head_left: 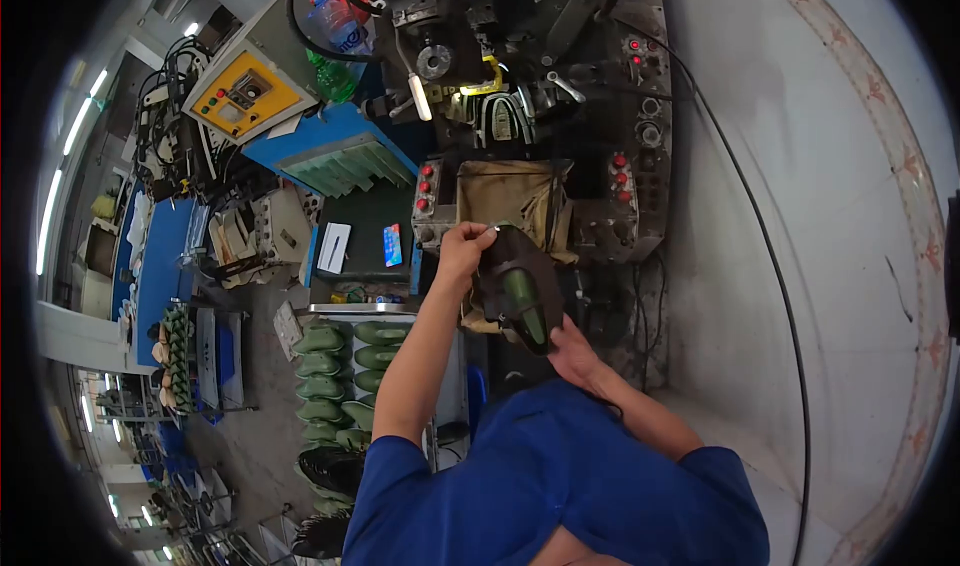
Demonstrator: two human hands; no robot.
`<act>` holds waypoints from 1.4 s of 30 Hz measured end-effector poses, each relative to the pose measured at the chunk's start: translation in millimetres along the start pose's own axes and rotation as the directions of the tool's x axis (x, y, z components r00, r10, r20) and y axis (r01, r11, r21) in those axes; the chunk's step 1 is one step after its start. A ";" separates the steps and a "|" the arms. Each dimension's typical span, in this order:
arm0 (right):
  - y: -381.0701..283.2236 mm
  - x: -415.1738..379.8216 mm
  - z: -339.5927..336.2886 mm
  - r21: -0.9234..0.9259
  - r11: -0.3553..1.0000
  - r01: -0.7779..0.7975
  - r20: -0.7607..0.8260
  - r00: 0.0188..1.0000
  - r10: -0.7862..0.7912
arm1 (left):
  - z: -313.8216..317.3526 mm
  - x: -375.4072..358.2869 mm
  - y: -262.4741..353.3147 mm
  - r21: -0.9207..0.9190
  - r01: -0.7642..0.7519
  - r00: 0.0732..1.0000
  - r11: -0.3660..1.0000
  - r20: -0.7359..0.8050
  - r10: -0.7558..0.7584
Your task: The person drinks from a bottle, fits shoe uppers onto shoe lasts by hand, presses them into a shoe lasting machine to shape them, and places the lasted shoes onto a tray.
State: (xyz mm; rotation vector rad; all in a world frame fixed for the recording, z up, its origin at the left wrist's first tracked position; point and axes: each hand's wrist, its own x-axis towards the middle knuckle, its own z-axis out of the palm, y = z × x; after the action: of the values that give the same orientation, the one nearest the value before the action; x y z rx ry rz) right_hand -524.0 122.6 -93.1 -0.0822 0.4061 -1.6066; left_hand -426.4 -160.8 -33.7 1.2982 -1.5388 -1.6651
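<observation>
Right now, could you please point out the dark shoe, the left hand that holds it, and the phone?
Dark shoe [514, 260]: head view, on its dark upper.
Left hand [462, 251]: head view, on the back of it.
Phone [392, 246]: head view, on its lit screen.

The machine [570, 31] stands at the upper centre of the frame, the shoe [520, 286] just below it, the phone [391, 246] on the table [360, 211] at centre-left, shoe forms [320, 363] in rows below that, the wall [780, 166] at right.
</observation>
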 end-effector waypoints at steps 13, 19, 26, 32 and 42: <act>-14.2 -3.2 -43.3 -0.009 0.982 -0.189 -0.078 0.979 0.188 | 0.8 32.3 1.5 0.137 -0.043 0.998 0.990 0.056 0.035; -19.0 -1.8 -35.1 -0.039 0.975 -0.217 -0.174 0.963 0.207 | -0.5 39.5 -2.3 0.184 -0.038 0.999 0.982 0.038 0.031; -23.5 -2.0 -46.4 -0.148 0.966 -0.212 -0.149 0.970 0.190 | 1.5 36.3 1.6 0.165 -0.023 0.999 0.986 0.028 0.018; -19.7 1.7 -37.9 -0.123 0.971 -0.205 -0.242 0.955 0.171 | -1.5 42.5 -9.5 0.147 -0.024 0.999 0.989 0.037 0.019; -66.3 19.2 30.1 -0.245 0.967 -0.074 0.052 0.995 0.089 | 4.2 -117.8 147.9 0.082 -0.301 0.953 0.950 0.052 0.298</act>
State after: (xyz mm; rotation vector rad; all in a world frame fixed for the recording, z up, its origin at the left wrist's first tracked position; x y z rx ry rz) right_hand -579.8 99.1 -48.3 -0.2976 0.5493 -1.4635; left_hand -415.8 -88.9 140.9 1.0176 -1.7523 -1.4512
